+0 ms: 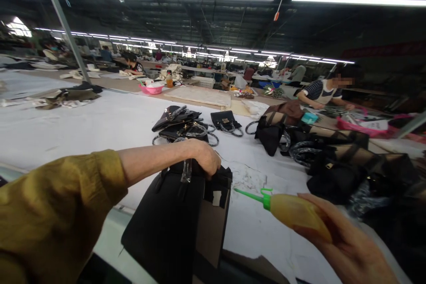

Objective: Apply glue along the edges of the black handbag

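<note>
A black handbag (166,222) with a brown side panel (211,230) stands at the front edge of the white-covered table. My left hand (204,157) is closed over the bag's top edge, its fingertips partly hidden behind the black material. A small pale patch (217,198) shows on the side, and a plastic-wrapped handle (187,171) hangs on the front. In my right hand (346,239) is a yellowish squeeze bottle (296,213) with a green nozzle (251,195). The nozzle points left toward the bag's side, apart from it.
Black bags with wrapped handles (184,126) lie beyond my left hand, beside a smaller black bag (226,120). More black and brown bags (359,159) crowd the right. A pink basin (151,88) stands farther back. Across the table at right, a person in a striped top (316,90) works.
</note>
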Demonstrator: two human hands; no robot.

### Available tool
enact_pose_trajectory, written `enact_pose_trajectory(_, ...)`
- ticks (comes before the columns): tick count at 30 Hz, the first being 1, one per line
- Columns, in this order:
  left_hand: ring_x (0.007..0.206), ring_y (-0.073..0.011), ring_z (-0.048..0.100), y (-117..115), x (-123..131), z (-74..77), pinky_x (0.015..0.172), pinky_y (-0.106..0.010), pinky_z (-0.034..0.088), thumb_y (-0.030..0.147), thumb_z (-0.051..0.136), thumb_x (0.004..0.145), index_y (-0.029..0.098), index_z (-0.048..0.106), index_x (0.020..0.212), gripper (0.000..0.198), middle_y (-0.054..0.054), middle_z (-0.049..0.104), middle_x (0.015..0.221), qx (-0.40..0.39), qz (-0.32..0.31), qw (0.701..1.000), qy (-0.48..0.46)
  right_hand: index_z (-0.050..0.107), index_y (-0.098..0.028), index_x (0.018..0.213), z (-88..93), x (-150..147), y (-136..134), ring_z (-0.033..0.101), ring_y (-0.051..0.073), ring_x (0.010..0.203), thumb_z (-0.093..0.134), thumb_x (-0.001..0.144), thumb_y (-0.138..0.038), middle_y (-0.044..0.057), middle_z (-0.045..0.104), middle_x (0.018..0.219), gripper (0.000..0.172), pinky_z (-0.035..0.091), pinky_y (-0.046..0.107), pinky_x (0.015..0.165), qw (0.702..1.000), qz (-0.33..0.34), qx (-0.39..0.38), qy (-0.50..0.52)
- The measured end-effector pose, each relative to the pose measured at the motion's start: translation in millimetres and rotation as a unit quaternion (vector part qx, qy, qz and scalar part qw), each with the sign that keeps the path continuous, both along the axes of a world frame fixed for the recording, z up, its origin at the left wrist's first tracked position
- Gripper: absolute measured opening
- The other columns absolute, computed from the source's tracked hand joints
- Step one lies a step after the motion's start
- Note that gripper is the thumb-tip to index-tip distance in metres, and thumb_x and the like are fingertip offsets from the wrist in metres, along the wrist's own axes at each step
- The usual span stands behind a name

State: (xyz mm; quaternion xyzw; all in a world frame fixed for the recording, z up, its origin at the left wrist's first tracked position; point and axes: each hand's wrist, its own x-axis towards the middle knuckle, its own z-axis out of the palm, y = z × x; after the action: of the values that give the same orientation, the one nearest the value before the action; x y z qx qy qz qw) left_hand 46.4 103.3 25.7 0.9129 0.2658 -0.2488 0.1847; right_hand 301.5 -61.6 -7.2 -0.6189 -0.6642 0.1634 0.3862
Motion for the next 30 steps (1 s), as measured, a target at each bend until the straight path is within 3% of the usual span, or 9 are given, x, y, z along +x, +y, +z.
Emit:
enact_pose_trajectory(6,0.059,-0.0157,0.054,11.4,5.1,-15.3,0.063,-0.025,0.045,0.017,0.071,0.061,0.013,0.063,0.052,0.013,-0.001,0.062,0.053,-0.068,-0.023,0.997,0.036,0.068,-0.025,0.091,11.8,-16.5,6.7,0.069,0.023,0.066,0.055,0.078,-0.056,0.003,0.073,0.084,0.036,0.057,0.026,0.063,0.987,0.040,0.124,-0.095)
enact_pose_trajectory(13,0.058,-0.0161,0.054,15.6,4.5,-22.7,0.062,-0.027,0.044,0.016,0.068,0.064,0.011,0.065,0.055,0.010,-0.004,0.065,0.061,-0.091,-0.029,0.994,0.051,0.066,-0.027,0.096,11.9,-14.6,11.9,0.069,0.023,0.073,0.054,0.081,-0.052,0.002,0.072,0.091,0.031,0.057,0.023,0.057,0.982,0.073,0.112,-0.136)
enact_pose_trajectory(19,0.063,-0.0186,0.056,20.1,3.3,-29.6,0.061,-0.028,0.044,0.010,0.068,0.055,0.012,0.066,0.057,0.003,-0.005,0.066,0.069,-0.099,-0.024,0.993,0.057,0.063,-0.028,0.100,13.1,-14.7,15.1,0.068,0.019,0.071,0.053,0.084,-0.049,0.000,0.071,0.089,0.029,0.055,0.019,0.059,0.970,0.096,0.148,-0.165)
enact_pose_trajectory(25,0.063,-0.0207,0.056,20.9,0.9,-34.2,0.058,-0.029,0.045,0.013,0.064,0.055,0.013,0.066,0.061,0.006,-0.005,0.064,0.062,-0.120,-0.012,0.991,0.066,0.058,-0.026,0.103,13.8,-16.1,15.0,0.068,0.019,0.070,0.050,0.088,-0.042,0.002,0.070,0.090,0.024,0.055,0.020,0.063,0.956,0.139,0.171,-0.195)
enact_pose_trajectory(30,0.060,-0.0195,0.056,25.2,-0.1,-40.0,0.056,-0.027,0.045,0.007,0.063,0.050,0.014,0.063,0.056,0.009,-0.001,0.062,0.055,-0.133,-0.013,0.990,0.047,0.049,-0.024,0.121,5.8,-12.2,8.8,0.066,0.020,0.089,0.046,0.089,-0.027,0.006,0.065,0.108,0.033,0.053,0.021,0.076,0.921,0.209,0.208,-0.254)
